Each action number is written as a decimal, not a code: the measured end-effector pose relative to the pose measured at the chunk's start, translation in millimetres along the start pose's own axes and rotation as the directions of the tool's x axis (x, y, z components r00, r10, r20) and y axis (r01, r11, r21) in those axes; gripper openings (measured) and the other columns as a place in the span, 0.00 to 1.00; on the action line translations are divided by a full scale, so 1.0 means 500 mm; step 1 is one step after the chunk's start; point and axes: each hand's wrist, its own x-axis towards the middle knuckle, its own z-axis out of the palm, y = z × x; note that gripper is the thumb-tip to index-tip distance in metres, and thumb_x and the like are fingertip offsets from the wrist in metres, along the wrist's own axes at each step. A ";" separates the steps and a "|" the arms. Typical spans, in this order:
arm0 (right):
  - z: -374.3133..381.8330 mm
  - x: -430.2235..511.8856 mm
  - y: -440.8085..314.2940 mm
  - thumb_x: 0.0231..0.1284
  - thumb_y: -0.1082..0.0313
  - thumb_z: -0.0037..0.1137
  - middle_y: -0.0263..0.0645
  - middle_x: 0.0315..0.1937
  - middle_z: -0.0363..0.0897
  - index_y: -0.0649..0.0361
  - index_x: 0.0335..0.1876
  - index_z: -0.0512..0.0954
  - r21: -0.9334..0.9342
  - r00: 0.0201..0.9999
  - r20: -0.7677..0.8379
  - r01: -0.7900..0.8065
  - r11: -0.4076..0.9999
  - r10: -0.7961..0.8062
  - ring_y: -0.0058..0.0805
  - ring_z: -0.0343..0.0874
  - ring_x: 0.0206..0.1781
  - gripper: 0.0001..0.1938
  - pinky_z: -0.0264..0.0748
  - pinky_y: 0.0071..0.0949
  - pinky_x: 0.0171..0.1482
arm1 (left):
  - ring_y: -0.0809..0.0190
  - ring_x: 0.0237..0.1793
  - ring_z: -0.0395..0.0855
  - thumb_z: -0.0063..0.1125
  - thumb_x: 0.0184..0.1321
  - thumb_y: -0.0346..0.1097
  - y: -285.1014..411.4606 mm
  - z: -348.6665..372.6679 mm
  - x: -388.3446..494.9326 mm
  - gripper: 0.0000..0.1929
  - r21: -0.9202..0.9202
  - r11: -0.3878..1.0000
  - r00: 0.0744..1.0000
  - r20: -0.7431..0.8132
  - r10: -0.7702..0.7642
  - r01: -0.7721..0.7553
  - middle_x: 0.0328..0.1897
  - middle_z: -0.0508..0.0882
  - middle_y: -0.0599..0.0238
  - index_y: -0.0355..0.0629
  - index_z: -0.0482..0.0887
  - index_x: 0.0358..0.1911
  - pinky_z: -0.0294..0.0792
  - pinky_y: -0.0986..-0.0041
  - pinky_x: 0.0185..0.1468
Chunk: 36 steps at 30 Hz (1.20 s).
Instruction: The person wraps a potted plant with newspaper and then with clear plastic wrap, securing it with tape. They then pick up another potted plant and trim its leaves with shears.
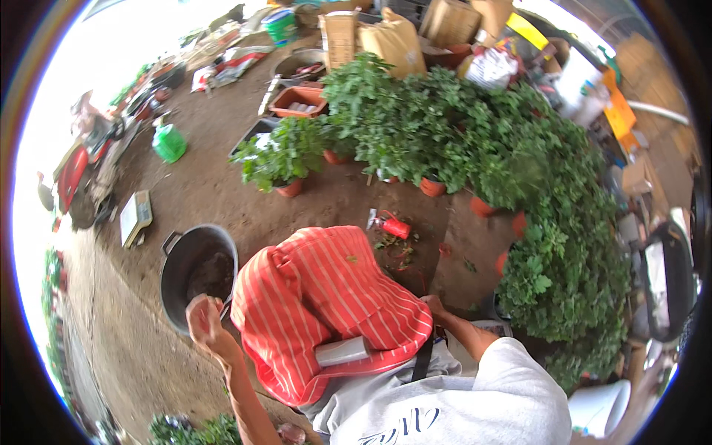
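Observation:
My left hand (204, 322) is over the near rim of a black plastic tub (170, 289) with dark residue inside. Its fingers look curled, but blur hides whether they hold anything. At the right side of my red striped apron (334, 272) is my right hand (435, 307), its fingers mostly hidden by the cloth. A grey object (342, 351) sits in the apron's fold at my waist. On the soil ahead lies a red-handled tool (395, 227), apparently pruning shears, among plant clippings (403, 253).
Potted leafy plants (423, 122) curve from ahead to my right. One separate potted plant (283, 147) stands ahead. A weighing scale (136, 217) and a green plastic bottle (168, 143) are to the left. Cardboard boxes (450, 22) are stacked behind the plants. A white bucket (601, 409) is at lower right.

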 end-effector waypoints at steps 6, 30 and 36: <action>-0.016 -0.065 -0.010 0.60 0.66 0.70 0.35 0.26 0.87 0.62 0.31 0.88 0.185 0.945 0.028 -0.325 0.927 0.326 0.26 0.85 0.27 0.07 0.81 0.27 0.30 | 0.66 0.41 0.85 0.63 0.72 0.26 0.067 0.378 0.210 0.07 -0.165 0.986 0.864 0.493 0.099 -0.019 0.43 0.86 0.65 0.34 0.86 0.49 0.78 0.74 0.48; -0.080 0.843 -0.405 0.78 0.48 0.55 0.35 0.60 0.86 0.51 0.65 0.79 0.868 0.935 0.133 0.051 0.494 -0.330 0.37 0.86 0.60 0.20 0.84 0.40 0.60 | 0.45 0.46 0.90 0.69 0.66 0.43 -0.162 0.612 0.244 0.23 0.483 0.791 0.150 0.874 -0.463 -0.376 0.41 0.91 0.48 0.35 0.85 0.59 0.79 0.57 0.53; -0.079 0.865 -0.467 0.78 0.48 0.56 0.36 0.59 0.86 0.51 0.65 0.79 0.872 0.993 -0.045 0.094 0.480 -0.112 0.36 0.86 0.59 0.21 0.85 0.40 0.59 | 0.44 0.49 0.89 0.69 0.66 0.44 -0.177 0.617 0.271 0.26 0.470 0.808 0.132 0.881 -0.455 -0.354 0.45 0.89 0.46 0.35 0.82 0.62 0.78 0.56 0.54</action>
